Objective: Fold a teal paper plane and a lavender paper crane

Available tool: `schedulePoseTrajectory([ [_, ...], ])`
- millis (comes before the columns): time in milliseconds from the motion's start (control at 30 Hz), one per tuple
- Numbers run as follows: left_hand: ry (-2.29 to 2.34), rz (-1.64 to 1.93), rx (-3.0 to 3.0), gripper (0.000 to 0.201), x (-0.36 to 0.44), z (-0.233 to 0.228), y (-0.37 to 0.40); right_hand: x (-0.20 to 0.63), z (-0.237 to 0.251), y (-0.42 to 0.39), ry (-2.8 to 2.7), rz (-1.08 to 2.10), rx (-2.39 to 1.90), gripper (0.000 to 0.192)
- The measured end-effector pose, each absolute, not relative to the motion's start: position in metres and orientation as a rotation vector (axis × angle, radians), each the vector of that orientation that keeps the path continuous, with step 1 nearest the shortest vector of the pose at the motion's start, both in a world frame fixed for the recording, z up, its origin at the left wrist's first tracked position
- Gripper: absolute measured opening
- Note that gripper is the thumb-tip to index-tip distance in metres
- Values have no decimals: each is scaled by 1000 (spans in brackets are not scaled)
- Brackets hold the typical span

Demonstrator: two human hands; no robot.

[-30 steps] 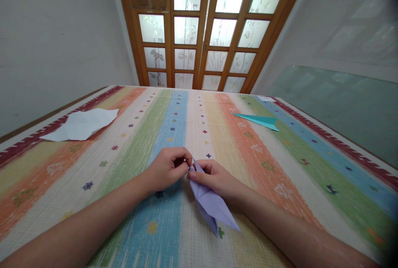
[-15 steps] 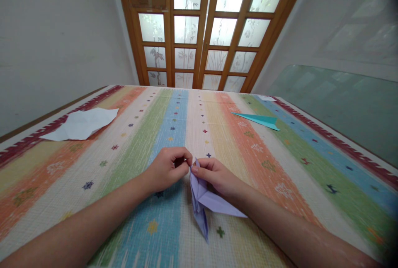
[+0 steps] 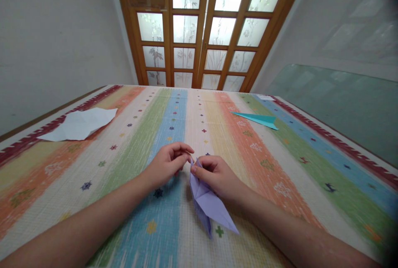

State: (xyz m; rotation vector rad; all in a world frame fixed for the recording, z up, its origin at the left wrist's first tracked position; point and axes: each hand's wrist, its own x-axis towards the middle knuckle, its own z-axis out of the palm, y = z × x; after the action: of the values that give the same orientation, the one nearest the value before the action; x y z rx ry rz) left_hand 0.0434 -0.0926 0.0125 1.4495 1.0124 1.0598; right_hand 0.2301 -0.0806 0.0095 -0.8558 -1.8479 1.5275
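Note:
A lilac origami crane (image 3: pixel 211 205) is held above the near middle of the table, its two wide flaps hanging toward me and two narrow points turned away. My right hand (image 3: pixel 219 176) is closed on it, the thumb pressing the folded paper near the narrow points. My left hand (image 3: pixel 168 164) meets the left narrow point with thumb and fingertips bent together in a pinch, while its upper finger reaches out above. The fingers of the right hand behind the paper are partly hidden.
A striped cloth (image 3: pixel 130 201) covers the table. Creased white paper (image 3: pixel 82 125) lies at the left, and a turquoise folded paper plane (image 3: pixel 259 120) at the right. Something small and white (image 3: pixel 266 98) sits near the far right edge. Wooden glazed doors (image 3: pixel 202 31) stand beyond.
The crane has turned, so its right flap now points down toward me and shows more of its face. My left hand's upper finger has straightened away from the thumb.

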Motion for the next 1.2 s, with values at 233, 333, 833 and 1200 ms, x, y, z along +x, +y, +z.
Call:
schedulePoseTrajectory([
  [233,1124,926,1564,24,41,17,-94,230,12,-81,-1903,1388,-904,39],
  [333,1168,911,1588,23,42,23,-95,230,11,-80,-1933,1357,-923,37],
  [833,1148,1064,1272,23,44,10,-90,230,8,-81,-2005,1306,-953,36],
  [1200,1002,606,1394,29,31,11,-86,233,2,-78,-2008,1491,-894,39],
])
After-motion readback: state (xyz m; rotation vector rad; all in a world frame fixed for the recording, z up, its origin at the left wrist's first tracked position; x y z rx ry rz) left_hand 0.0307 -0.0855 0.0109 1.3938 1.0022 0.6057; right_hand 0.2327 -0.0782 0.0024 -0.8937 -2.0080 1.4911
